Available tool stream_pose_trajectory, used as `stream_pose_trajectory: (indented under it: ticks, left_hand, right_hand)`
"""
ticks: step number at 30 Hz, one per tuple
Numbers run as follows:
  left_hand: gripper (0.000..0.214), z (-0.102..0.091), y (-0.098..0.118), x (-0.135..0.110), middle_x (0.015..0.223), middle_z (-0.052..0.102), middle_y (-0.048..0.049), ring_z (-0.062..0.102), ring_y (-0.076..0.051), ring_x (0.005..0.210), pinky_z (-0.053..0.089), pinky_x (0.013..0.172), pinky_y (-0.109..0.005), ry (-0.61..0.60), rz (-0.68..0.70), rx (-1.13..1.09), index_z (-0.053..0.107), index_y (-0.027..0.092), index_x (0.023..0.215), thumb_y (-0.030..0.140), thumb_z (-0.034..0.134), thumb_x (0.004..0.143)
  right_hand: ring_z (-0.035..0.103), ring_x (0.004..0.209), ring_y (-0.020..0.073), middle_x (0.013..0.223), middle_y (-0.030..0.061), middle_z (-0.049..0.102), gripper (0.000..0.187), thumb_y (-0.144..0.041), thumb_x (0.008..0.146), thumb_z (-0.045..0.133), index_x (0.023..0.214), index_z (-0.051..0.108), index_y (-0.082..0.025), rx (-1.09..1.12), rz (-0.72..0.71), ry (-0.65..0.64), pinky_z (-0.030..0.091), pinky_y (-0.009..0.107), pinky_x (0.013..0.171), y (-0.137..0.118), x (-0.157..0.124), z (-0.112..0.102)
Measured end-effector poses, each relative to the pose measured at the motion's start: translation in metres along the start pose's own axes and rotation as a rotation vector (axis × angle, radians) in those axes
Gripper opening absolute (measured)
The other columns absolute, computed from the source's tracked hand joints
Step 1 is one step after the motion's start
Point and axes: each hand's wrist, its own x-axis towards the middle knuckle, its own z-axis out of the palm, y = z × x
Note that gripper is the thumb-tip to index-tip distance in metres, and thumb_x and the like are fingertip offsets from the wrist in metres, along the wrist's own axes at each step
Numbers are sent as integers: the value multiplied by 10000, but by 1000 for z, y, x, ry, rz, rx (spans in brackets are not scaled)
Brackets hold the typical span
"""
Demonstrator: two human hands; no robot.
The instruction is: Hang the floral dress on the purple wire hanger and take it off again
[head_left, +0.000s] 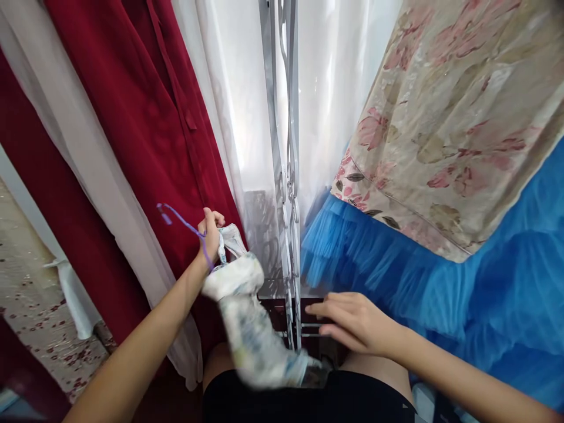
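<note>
My left hand (211,235) is closed on a white garment with blue and yellowish smudged patterns (247,329). The cloth hangs down from the fist and is blurred, its lower end over my lap. Against the same hand and wrist lies a thin purple piece (180,218) with a bent end, which looks like a hanger; how it is held is hidden. My right hand (352,320) holds nothing. Its fingers stretch out to the left, apart from the garment, just right of the silver hangers and metal posts (289,235).
Dark red clothes (145,117) and pale cloth (97,135) hang on the left. White cloth (247,88) hangs at the middle back. To the right, a floral beige garment (458,135) overlaps blue ruffled tulle (396,264). My dark shorts (361,393) show at the bottom.
</note>
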Motion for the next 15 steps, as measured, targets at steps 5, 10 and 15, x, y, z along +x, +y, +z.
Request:
stream_pose_trajectory:
  ticks: [5, 10, 15]
  left_hand:
    - [885, 33, 51, -35, 689, 481, -36, 397, -113, 536, 335, 543, -280, -625, -240, -739, 582, 151, 624, 851, 115, 898]
    - [878, 76, 100, -81, 862, 666, -166, 651, -293, 837, 522, 758, -432, -996, -383, -873, 731, 124, 831, 866, 264, 874]
    - [508, 90, 96, -92, 1218, 707, -155, 650, -387, 1171, 483, 1040, -541, -904, -267, -799, 742, 185, 1094, 617, 711, 827]
  right_hand:
    - [625, 1183, 270, 1314, 122, 664, 370, -364, 1042, 491, 1388, 555, -248, 122, 306, 247, 489, 424, 1012, 22, 19, -14]
    - [661, 1070, 274, 1189, 101, 708, 439, -515, 1026, 483, 1271, 658, -195, 522, 435, 271, 532, 387, 919, 26, 42, -7]
    - [568, 539, 154, 661, 23, 673, 443, -593, 911, 643, 829, 726, -166, 912, 658, 457, 444, 257, 508, 23, 18, -13]
